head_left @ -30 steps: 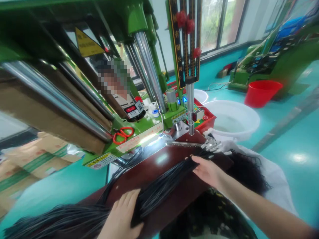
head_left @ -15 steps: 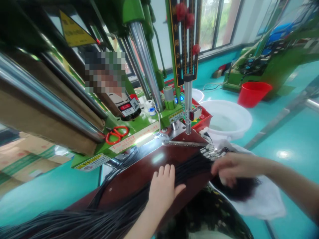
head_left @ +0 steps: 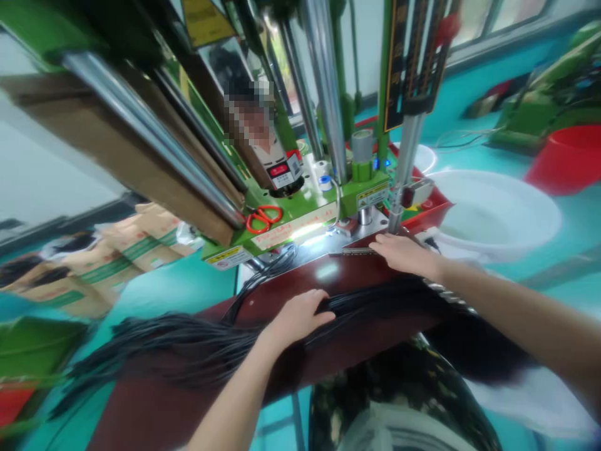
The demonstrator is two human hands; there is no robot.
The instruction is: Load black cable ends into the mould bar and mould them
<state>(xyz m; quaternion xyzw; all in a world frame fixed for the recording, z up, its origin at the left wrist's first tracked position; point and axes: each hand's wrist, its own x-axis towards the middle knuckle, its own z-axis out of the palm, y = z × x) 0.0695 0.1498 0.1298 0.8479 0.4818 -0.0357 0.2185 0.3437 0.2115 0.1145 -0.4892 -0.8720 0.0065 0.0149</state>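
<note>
My left hand [head_left: 300, 317] lies over a long bundle of black cables [head_left: 188, 344] on the dark red tabletop, its fingers stretched forward and thumb apart. Across the table, my right hand [head_left: 407, 255] has its fingertips closed at the right end of a narrow metal strip [head_left: 359, 251]; the thumb's grip is hidden. The strip lies by the machine's steel plate [head_left: 307, 250]. Under my right forearm, silvery connector ends [head_left: 451, 295] on the cables show in part. A thinner set of black cables [head_left: 265, 272] runs toward the machine.
A green press [head_left: 300, 216] with steel columns stands ahead, red-handled scissors [head_left: 264, 218] on its ledge. A red control box [head_left: 432, 216] and a white tub [head_left: 502, 213] are at right. Cardboard boxes [head_left: 136, 244] are at left. A person stands behind the press.
My right hand has moved from beside the connector ends forward and left to the metal strip. My left hand still rests on the cables. The head view has shifted left.
</note>
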